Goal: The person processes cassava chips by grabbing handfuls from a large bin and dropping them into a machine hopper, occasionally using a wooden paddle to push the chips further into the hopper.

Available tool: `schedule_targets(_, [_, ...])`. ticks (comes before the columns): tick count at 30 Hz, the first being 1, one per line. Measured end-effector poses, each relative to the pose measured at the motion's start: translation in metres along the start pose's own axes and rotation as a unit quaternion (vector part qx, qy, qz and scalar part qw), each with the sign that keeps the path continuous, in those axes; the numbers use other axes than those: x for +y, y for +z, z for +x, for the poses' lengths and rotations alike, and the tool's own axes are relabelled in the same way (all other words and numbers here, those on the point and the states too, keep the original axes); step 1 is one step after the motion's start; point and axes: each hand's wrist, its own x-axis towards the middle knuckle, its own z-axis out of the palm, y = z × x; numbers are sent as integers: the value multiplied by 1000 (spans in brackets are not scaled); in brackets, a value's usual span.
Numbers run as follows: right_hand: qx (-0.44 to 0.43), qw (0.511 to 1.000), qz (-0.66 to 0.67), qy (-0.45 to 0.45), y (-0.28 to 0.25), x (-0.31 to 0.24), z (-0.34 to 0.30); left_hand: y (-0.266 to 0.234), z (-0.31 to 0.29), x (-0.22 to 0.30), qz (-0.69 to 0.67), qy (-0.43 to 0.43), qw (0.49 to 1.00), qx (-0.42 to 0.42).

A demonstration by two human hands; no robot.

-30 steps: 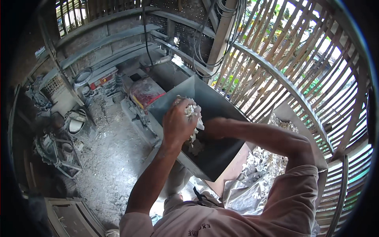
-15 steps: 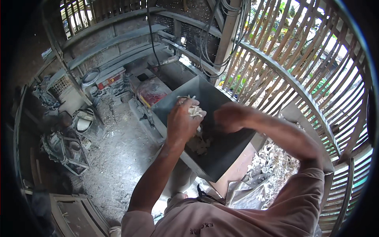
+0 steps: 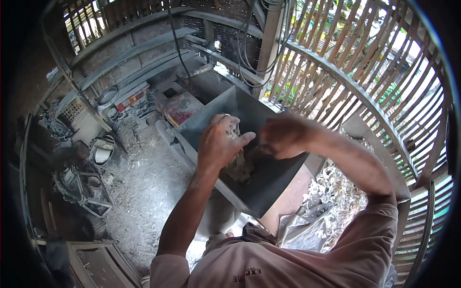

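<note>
A grey sheet-metal hopper [image 3: 288, 180] with sloping walls stands in front of me. Over its left side is my left hand [image 3: 218, 144], thumb held apart from the fingers. Pale dried chips [image 3: 234, 132], blurred, drop past the thumb into the hopper. More of these chips lie in a small heap [image 3: 238, 170] at the hopper's bottom, partly behind the hand. My right hand [image 3: 283, 137] hangs over the hopper's right side, bent inward and smeared by motion. Its fingers point down, and whatever they hold is hidden.
Right of the hopper, a big pile of pale chips [image 3: 331, 206] lies on plastic sheeting [image 3: 297, 228]. A slatted bamboo wall [image 3: 355, 72] closes the right side. Beyond the hopper sits a dusty red-and-yellow machine part [image 3: 182, 108]. A bucket [image 3: 103, 149] and wooden frame [image 3: 98, 192] stand left.
My left hand has loosened, its thumb moving away from the fingers, and the clump of chips it held has fallen away. The right hand stays over the hopper, blurred in both frames.
</note>
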Motion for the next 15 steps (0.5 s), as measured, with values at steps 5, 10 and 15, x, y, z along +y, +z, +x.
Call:
schedule_targets(5, [36, 999, -18, -18, 97, -5, 64, 4, 1, 6, -8, -12, 999, -36])
schedule_targets(10, [65, 998, -17, -8, 6, 15, -6, 6, -1, -11, -31, -20, 999, 24])
schedule_targets(15, [53, 998, 2, 15, 66, -27, 55, 12, 3, -19, -93, -31, 994, 39])
